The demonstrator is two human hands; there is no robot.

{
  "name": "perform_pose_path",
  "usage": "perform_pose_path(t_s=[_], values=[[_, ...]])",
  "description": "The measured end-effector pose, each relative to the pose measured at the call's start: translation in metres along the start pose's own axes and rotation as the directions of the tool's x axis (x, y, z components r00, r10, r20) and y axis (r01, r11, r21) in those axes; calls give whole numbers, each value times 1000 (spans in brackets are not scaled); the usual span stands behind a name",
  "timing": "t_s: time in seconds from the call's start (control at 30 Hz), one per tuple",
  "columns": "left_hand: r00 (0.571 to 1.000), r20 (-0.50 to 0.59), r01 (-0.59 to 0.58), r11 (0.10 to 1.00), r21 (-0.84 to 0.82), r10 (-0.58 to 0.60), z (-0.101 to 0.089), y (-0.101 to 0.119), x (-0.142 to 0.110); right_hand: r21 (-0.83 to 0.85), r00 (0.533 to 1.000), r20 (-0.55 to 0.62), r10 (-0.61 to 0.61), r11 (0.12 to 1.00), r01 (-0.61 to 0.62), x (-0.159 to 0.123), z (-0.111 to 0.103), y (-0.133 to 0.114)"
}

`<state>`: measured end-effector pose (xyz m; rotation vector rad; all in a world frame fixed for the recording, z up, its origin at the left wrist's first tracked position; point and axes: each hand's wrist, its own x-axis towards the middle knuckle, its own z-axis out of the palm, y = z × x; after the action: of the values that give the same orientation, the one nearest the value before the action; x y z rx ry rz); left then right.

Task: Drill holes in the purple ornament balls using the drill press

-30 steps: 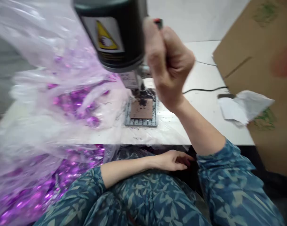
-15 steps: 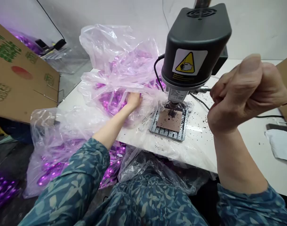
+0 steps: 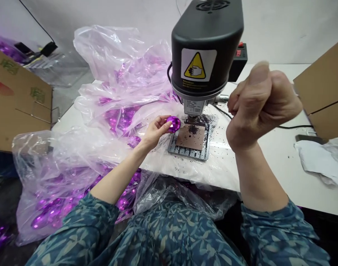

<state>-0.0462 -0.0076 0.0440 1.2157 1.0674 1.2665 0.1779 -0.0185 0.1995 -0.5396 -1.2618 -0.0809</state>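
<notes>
Between the thumb and fingers of my left hand is a shiny purple mirror-faceted ball, held just left of the drill press chuck. My right hand is wrapped round the feed handle of the black drill press, its grip mostly hidden by the fingers. Below the chuck a brown square board with a small dark hole lies on the slotted metal base. Dark shavings cover part of the board and the table around it.
An opened clear plastic bag of purple balls lies on the white table at left, with another bag below it. Cardboard boxes stand on both sides. A white packet lies at right.
My left hand has come out of the plastic bag and moved right, now holding a purple ball. My right hand stays on the handle. The whole view has shifted.
</notes>
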Motion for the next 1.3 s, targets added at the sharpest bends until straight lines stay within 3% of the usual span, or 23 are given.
perform_pose_path(t_s=[0.13,0.37,0.6,0.83,1.03,1.3], values=[[998,51,45,994,-98,-40,25,-19,-2,-51,1000,20,4,999,-3,-1,0,1],[996,77,-27,996,-88,33,48,-45,14,-48,999,41,-22,999,24,-3,-2,5],[979,156,-139,989,51,130,46,-58,12,-89,997,68,31,996,-25,-3,-2,0],[926,269,-326,919,221,264,45,-60,2,12,983,148,105,994,-108,-5,-4,2],[893,285,-415,884,215,350,49,-67,-5,32,999,41,-17,999,16,-7,-5,1],[894,276,-413,888,202,353,50,-70,-7,38,995,64,-80,996,78,-20,-11,1]])
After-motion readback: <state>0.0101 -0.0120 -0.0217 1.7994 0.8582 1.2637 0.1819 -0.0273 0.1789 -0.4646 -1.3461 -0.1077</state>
